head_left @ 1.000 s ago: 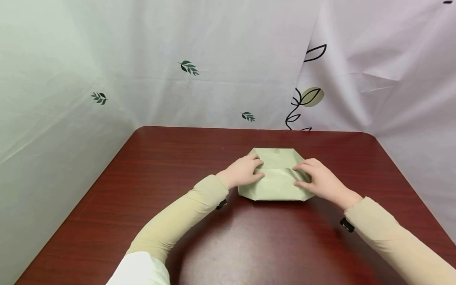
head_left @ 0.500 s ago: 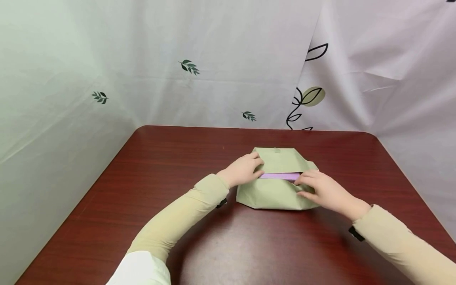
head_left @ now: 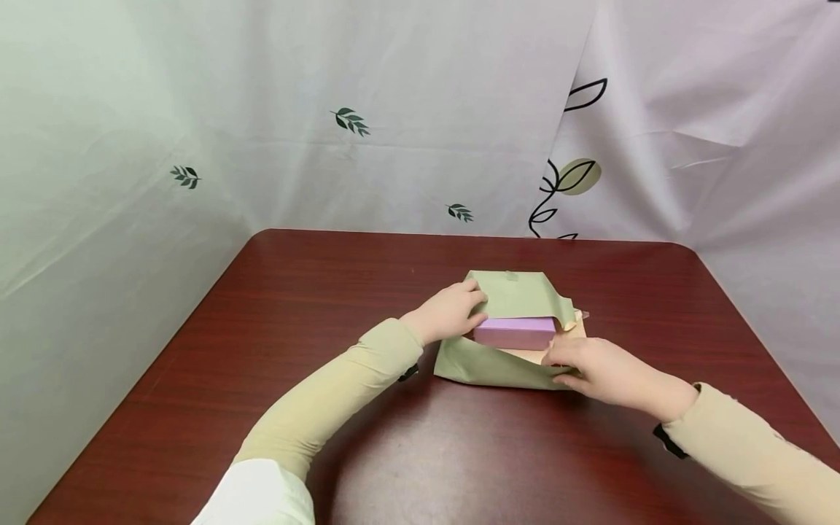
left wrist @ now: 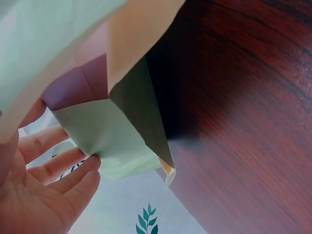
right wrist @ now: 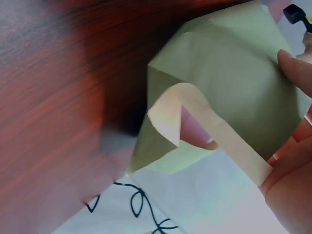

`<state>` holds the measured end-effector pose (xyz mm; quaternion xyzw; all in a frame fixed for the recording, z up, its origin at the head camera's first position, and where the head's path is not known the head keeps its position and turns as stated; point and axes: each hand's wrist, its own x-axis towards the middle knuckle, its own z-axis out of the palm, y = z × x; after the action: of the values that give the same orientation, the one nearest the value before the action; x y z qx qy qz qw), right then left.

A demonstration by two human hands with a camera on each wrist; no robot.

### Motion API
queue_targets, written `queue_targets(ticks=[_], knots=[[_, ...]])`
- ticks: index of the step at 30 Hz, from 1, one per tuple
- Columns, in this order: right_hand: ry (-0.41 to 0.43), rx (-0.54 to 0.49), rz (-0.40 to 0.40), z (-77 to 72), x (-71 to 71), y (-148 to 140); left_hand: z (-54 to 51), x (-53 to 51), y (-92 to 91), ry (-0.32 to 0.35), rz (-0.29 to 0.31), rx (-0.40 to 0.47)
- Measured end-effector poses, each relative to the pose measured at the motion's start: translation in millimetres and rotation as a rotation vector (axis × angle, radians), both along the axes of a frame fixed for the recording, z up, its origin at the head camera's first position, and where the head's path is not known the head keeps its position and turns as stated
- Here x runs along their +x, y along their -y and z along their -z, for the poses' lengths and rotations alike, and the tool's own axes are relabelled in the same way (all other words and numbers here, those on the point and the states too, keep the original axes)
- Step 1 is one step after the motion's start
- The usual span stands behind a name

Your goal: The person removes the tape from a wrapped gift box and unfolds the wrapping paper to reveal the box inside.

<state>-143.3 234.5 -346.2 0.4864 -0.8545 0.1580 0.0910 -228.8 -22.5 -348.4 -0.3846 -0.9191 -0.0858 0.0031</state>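
A purple box [head_left: 515, 333] lies partly uncovered in a sheet of green wrapping paper [head_left: 515, 293] with a pale peach inner side. At its left end, my left hand [head_left: 442, 315] holds the box through the paper. In the left wrist view, several fingers of that left hand [left wrist: 46, 187] press the paper's side, and a loose flap hides part of the hand. My right hand [head_left: 604, 368] pinches the near flap, low at the front right. The right wrist view shows the flap's edge curling, with a bit of the purple box [right wrist: 192, 130] visible beneath.
The dark red wooden table [head_left: 315, 306] carries the parcel. White curtain [head_left: 394, 168] with leaf prints hangs behind and at both sides. A scrap of clear tape [head_left: 512, 275] sits on the far part of the paper.
My right hand has pulled the near paper flap down and toward me, so the purple box and the peach inner side now show. The left hand has stayed in place.
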Motion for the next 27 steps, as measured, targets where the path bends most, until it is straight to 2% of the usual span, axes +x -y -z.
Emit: queue_targets(ticks=[5, 10, 17, 27], knots=[[0.052, 0.057, -0.009, -8.0, 6.2, 1.7, -1.3, -0.4, 0.4, -0.001, 0.004, 0.003], [0.109, 0.080, -0.071, -8.9, 11.1, 4.2, -0.8, -2.3, 0.1, -0.009, 0.000, -0.010], [0.198, 0.130, -0.187, 3.6, 18.3, 9.7, -1.8, -2.4, -0.6, -0.005, -0.008, -0.024], [0.265, 0.211, -0.203, 18.0, 26.9, 14.5, 1.0, 1.4, 0.2, -0.004, -0.008, -0.013]])
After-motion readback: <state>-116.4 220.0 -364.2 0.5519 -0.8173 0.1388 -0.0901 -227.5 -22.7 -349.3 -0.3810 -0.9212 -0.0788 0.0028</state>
